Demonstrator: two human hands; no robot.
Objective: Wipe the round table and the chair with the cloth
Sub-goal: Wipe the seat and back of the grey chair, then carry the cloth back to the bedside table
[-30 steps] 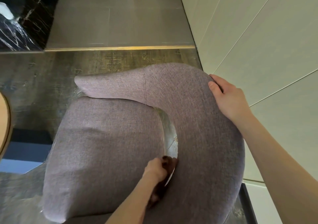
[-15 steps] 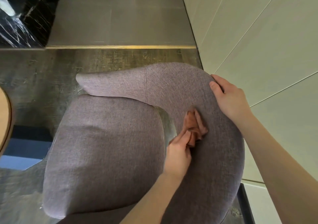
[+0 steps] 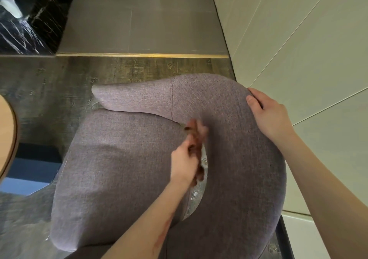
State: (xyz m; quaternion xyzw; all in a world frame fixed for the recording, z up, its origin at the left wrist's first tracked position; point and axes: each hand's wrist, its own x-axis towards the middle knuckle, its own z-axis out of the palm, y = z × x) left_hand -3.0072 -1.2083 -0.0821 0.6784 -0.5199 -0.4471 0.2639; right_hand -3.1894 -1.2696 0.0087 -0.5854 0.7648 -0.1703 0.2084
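A mauve fabric chair (image 3: 119, 169) fills the middle of the view, its curved backrest (image 3: 239, 159) wrapping round the seat on the right. My left hand (image 3: 184, 163) grips a brown cloth (image 3: 196, 133), blurred by motion, at the gap between seat and backrest. My right hand (image 3: 268, 115) rests flat on the backrest's top edge, fingers spread over the fabric. A sliver of the round wooden table (image 3: 8, 139) shows at the left edge.
A pale panelled wall (image 3: 308, 50) stands close on the right. Dark wood floor (image 3: 59, 79) lies beyond the chair, then grey tiles (image 3: 139, 20) past a brass strip. A black marble block (image 3: 25, 24) is at the top left. Clear plastic wrap (image 3: 195, 197) shows in the seat gap.
My left hand went from the seat gap up onto the backrest with the cloth, then swept back down toward the gap. My right hand stayed on the backrest edge.
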